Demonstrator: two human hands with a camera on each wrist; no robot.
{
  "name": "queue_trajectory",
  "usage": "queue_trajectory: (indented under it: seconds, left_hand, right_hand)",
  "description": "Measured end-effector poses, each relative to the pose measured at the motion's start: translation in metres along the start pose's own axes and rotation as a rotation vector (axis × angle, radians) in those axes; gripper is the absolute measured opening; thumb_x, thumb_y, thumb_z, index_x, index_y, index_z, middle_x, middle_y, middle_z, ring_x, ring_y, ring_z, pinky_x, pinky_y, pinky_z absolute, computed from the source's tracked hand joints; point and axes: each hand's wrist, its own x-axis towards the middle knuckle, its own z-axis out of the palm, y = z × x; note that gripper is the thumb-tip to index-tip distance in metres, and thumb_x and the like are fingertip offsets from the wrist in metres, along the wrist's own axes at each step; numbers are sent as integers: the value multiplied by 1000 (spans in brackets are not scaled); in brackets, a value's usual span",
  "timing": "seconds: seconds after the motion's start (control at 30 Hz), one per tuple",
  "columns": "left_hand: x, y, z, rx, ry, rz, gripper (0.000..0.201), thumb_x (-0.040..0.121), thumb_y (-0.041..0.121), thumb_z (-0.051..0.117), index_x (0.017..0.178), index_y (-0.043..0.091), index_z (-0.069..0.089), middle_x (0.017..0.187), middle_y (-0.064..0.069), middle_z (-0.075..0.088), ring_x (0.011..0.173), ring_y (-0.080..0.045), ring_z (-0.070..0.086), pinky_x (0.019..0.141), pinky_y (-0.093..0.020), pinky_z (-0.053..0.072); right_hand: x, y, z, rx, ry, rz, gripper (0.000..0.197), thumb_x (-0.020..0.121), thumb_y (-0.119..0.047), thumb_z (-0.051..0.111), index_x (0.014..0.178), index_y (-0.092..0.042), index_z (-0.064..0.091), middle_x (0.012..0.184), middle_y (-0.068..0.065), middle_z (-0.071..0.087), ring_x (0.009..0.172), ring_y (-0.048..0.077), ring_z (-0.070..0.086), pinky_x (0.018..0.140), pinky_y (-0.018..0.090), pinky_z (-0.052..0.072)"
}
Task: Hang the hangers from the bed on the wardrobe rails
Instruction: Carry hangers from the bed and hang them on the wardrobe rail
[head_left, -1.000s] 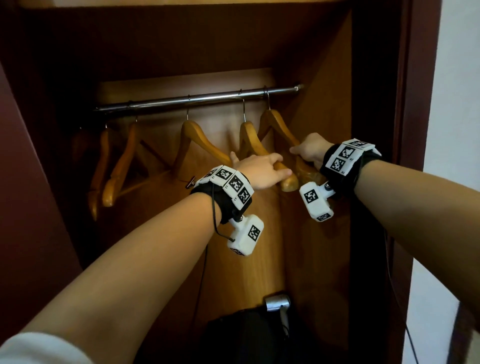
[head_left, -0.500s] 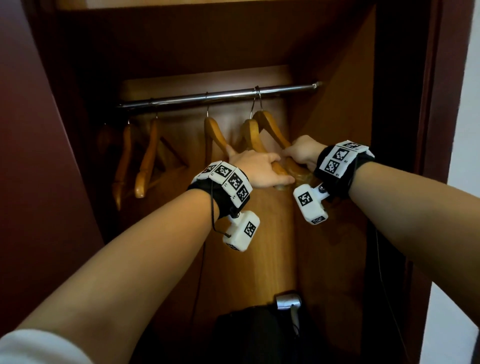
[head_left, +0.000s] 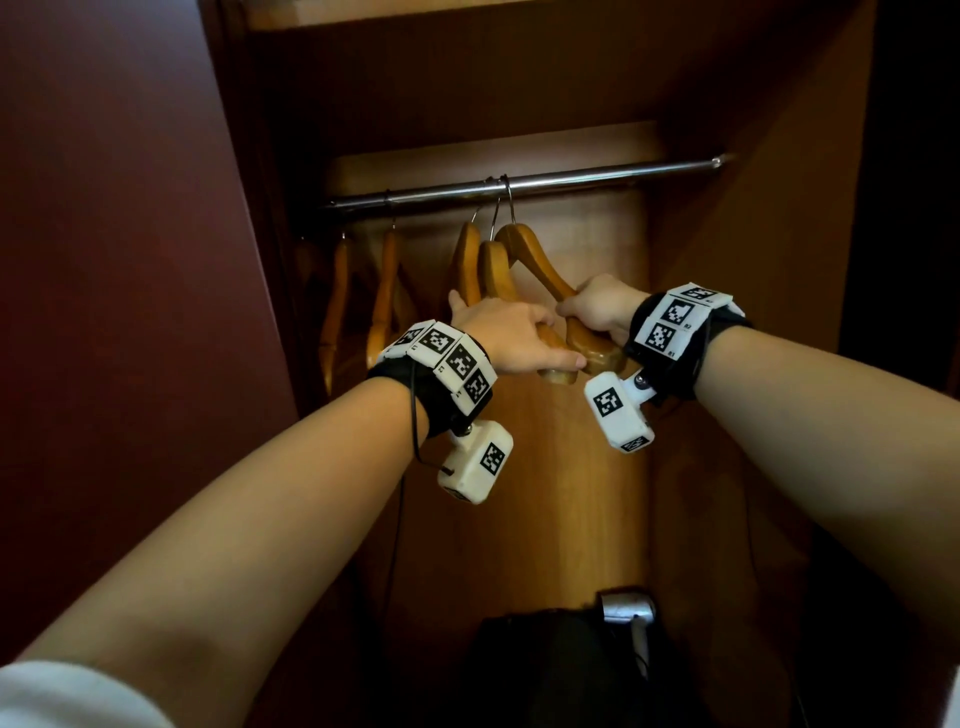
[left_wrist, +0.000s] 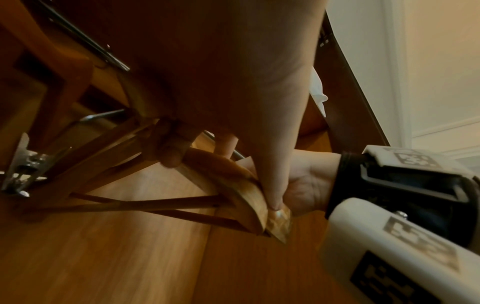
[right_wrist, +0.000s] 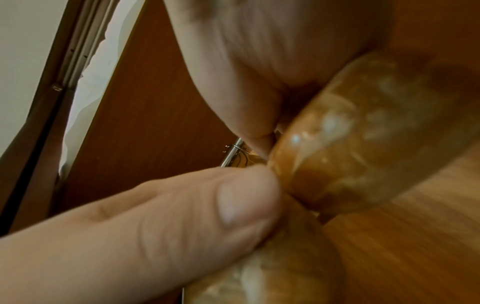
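Inside the wardrobe a metal rail (head_left: 597, 174) carries several wooden hangers. Two hang apart at the left (head_left: 337, 296). Three are bunched at the middle of the rail, hooks close together (head_left: 498, 202). My left hand (head_left: 514, 338) lies over the lower arm of the middle hangers (head_left: 493, 270), fingers curled round it, one finger (left_wrist: 272, 185) along the hanger end (left_wrist: 249, 197). My right hand (head_left: 592, 312) grips the lower arm of the rightmost hanger (head_left: 530, 260); its thumb (right_wrist: 233, 195) presses against the glossy wood (right_wrist: 363, 133).
The right half of the rail (head_left: 665, 169) is bare. The dark red wardrobe side (head_left: 130, 260) stands close on the left, the wooden inner wall (head_left: 753, 338) on the right. A black bag (head_left: 545, 665) and a silver object (head_left: 626, 608) sit on the wardrobe floor.
Both hands have moved left, sliding the two right hangers along the rail until they bunch against the third one.
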Motion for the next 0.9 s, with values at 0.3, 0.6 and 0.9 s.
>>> queue_trajectory:
  seconds: [0.3, 0.6, 0.9]
  left_hand:
    - [-14, -20, 0, 27, 80, -11, 75, 75, 82, 53, 140, 45, 48, 147, -8, 40, 136, -31, 31, 109, -53, 27]
    - [-13, -4, 9, 22, 239, 125, 38, 76, 62, 60, 101, 35, 69, 120, 1, 48, 122, -25, 39, 99, -50, 32]
    - [-14, 5, 34, -102, 453, 187, 51, 81, 48, 61, 125, 25, 53, 122, -2, 55, 120, -28, 45, 98, -48, 37]
  right_hand:
    - [-4, -11, 18, 25, -67, -15, 20, 97, -22, 61, 84, -7, 64, 89, 15, 71, 88, 31, 70, 89, 43, 57]
    - [-17, 4, 12, 186, -59, -83, 27, 99, -26, 60, 113, -4, 64, 99, 14, 70, 88, 25, 67, 90, 39, 56]
    - [-48, 15, 5, 298, 4, -68, 33, 104, -25, 49, 127, -6, 63, 114, 20, 69, 91, 25, 66, 73, 33, 56]
